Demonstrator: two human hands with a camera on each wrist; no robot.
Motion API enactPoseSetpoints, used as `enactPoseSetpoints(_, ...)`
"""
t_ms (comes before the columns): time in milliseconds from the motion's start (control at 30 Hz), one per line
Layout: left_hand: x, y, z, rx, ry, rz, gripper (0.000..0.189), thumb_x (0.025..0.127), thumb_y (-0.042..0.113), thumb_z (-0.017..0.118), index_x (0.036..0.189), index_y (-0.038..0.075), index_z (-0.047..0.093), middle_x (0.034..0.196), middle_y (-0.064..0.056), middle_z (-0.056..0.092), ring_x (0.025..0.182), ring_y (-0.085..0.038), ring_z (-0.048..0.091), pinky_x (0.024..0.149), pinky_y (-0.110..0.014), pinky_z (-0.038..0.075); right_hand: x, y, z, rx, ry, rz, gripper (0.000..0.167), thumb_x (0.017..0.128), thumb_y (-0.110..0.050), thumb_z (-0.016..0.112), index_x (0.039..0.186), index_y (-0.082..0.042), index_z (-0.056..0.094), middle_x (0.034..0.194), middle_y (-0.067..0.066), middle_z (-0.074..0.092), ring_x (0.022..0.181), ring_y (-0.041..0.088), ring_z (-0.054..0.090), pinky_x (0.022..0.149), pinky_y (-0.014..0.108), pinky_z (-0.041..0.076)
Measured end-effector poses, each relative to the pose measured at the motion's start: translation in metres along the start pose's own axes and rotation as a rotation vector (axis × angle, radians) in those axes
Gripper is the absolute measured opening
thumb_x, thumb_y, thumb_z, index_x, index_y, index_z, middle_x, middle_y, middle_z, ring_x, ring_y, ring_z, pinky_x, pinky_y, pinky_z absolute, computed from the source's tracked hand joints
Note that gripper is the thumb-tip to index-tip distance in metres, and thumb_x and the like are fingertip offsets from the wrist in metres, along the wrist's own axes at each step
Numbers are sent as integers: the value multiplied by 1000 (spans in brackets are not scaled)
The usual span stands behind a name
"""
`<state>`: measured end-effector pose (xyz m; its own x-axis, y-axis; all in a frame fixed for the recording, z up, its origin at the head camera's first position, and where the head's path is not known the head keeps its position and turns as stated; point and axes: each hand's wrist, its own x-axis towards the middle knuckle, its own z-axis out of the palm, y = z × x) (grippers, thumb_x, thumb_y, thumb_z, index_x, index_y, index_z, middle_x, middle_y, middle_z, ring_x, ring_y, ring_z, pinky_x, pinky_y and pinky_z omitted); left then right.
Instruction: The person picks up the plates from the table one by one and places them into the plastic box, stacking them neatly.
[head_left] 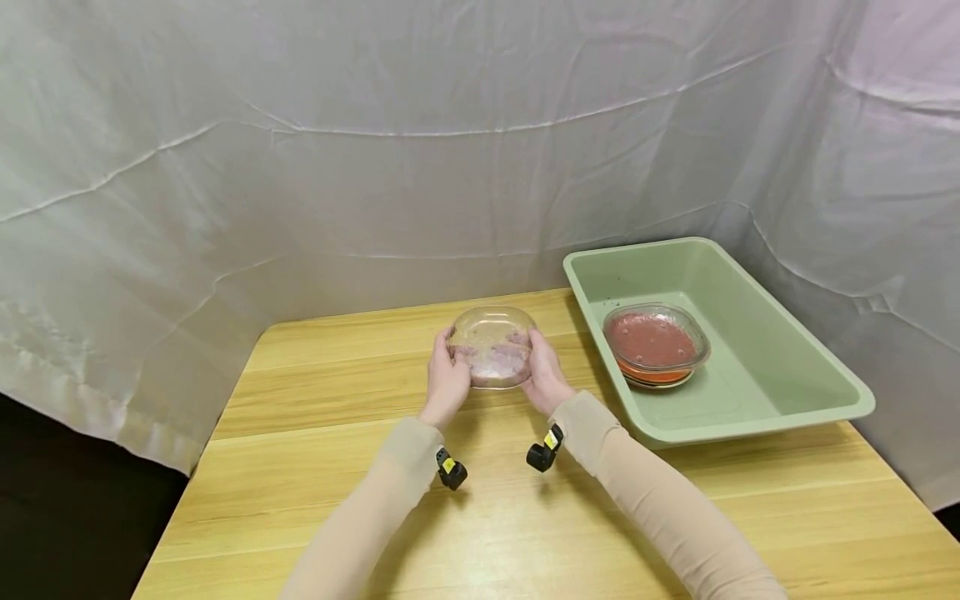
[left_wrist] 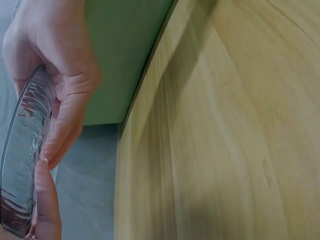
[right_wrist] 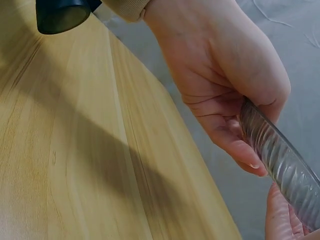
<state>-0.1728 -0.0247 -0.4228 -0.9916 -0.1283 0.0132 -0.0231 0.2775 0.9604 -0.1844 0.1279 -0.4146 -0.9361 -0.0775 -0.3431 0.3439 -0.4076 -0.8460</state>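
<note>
Both hands hold a clear, see-through dish [head_left: 491, 329] above the table, one at each side of it. The dish has a rounded outline and ribbed side walls [right_wrist: 280, 155]. My left hand [head_left: 448, 379] grips its left edge, and my right hand [head_left: 547, 375] grips its right edge. Fingers of both hands show through the clear bottom. In the left wrist view the dish [left_wrist: 22, 150] appears edge-on, with the fingertips of the two hands meeting under it.
On the right of the wooden table [head_left: 315, 475] stands a green tub [head_left: 765, 367]. Inside it, near its left wall, lies a stack of dishes [head_left: 652, 340], clear on top with red and orange below. A grey curtain [head_left: 420, 183] hangs behind the table.
</note>
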Motion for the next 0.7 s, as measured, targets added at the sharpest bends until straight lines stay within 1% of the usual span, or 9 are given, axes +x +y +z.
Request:
enactPoseSetpoints(67, -1, 0, 0, 8, -6, 4, 49, 103, 7, 37, 153, 10, 36, 122, -17, 65, 91, -18, 57, 71, -21, 45, 0, 0, 0, 3, -15, -3, 54, 111, -35, 26, 144, 3, 44, 144, 28, 54, 83, 10, 75, 73, 21, 62)
enactPoseSetpoints(133, -2, -1, 0, -12, -28, -2, 51, 103, 7, 36, 153, 9, 34, 123, -17, 66, 90, -17, 60, 72, -21, 48, 0, 0, 0, 10, -14, -4, 51, 111, -31, 28, 145, 3, 44, 144, 29, 54, 83, 11, 76, 77, 22, 63)
enactPoseSetpoints(267, -2, -2, 0, -128, -102, -42, 53, 104, 8, 35, 156, 9, 26, 125, -18, 64, 73, -13, 67, 69, -25, 60, 0, 0, -1, 11, 7, 7, 45, 111, -24, 33, 144, 3, 45, 142, 28, 56, 84, 13, 77, 84, 27, 63)
enactPoseSetpoints(333, -3, -2, 0, -182, -132, -64, 54, 105, 9, 36, 158, 9, 23, 127, -19, 62, 70, -13, 68, 69, -29, 64, 0, -1, -1, 5, 12, 14, 44, 111, -20, 32, 145, 3, 45, 142, 28, 56, 85, 13, 78, 85, 28, 63)
enactPoseSetpoints(400, -3, -2, -1, -210, -147, -77, 54, 106, 13, 36, 158, 10, 21, 128, -20, 62, 72, -12, 69, 71, -31, 65, 0, -1, -2, -2, 16, 23, 42, 110, -17, 32, 145, 3, 45, 142, 28, 56, 85, 14, 78, 86, 28, 63)
enactPoseSetpoints(533, -3, -2, -3, -198, -144, -78, 53, 105, 16, 38, 156, 11, 26, 128, -19, 64, 73, -14, 68, 76, -37, 65, -1, -3, -1, -30, 27, 29, 41, 110, -13, 31, 146, 3, 44, 142, 27, 56, 83, 12, 77, 84, 27, 63)
enactPoseSetpoints(633, -2, -2, -5, -169, -128, -60, 51, 105, 19, 38, 154, 10, 32, 127, -18, 66, 74, -14, 67, 79, -44, 64, -2, -6, 0, -53, 31, 33, 41, 110, -12, 31, 146, 2, 44, 142, 25, 58, 82, 11, 77, 83, 26, 63)
enactPoseSetpoints(700, -1, -2, -7, -158, -117, -41, 49, 105, 21, 37, 153, 9, 34, 127, -19, 66, 74, -13, 66, 79, -47, 64, -3, -9, 1, -63, 29, 33, 42, 110, -11, 31, 147, 2, 44, 142, 25, 58, 83, 11, 77, 83, 25, 63)
